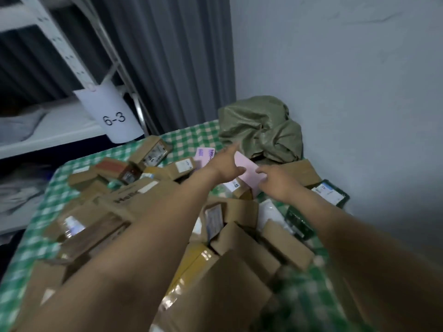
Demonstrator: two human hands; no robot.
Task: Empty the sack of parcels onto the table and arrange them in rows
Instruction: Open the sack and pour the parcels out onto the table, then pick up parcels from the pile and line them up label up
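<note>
A pink box (pixel 249 170) is tilted above the heap of parcels (pixel 148 195), held between both hands. My left hand (pixel 221 165) grips its left edge with the thumb on its face, and the index finger stretches toward the sack. My right hand (pixel 273 180) holds its right edge with curled fingers. The crumpled olive-green sack (pixel 261 128) lies slumped in the far right corner of the table, against the wall. Brown cardboard boxes, a second pink box (pixel 205 153) and dark green parcels (pixel 330 191) lie jumbled on the green checked tablecloth (pixel 189 136).
A white metal shelf rack (pixel 60 130) with a paper tag reading 6-3 (pixel 111 116) stands at the table's far left. A grey curtain (pixel 172 61) hangs behind, and a pale wall (pixel 347 80) runs along the right side.
</note>
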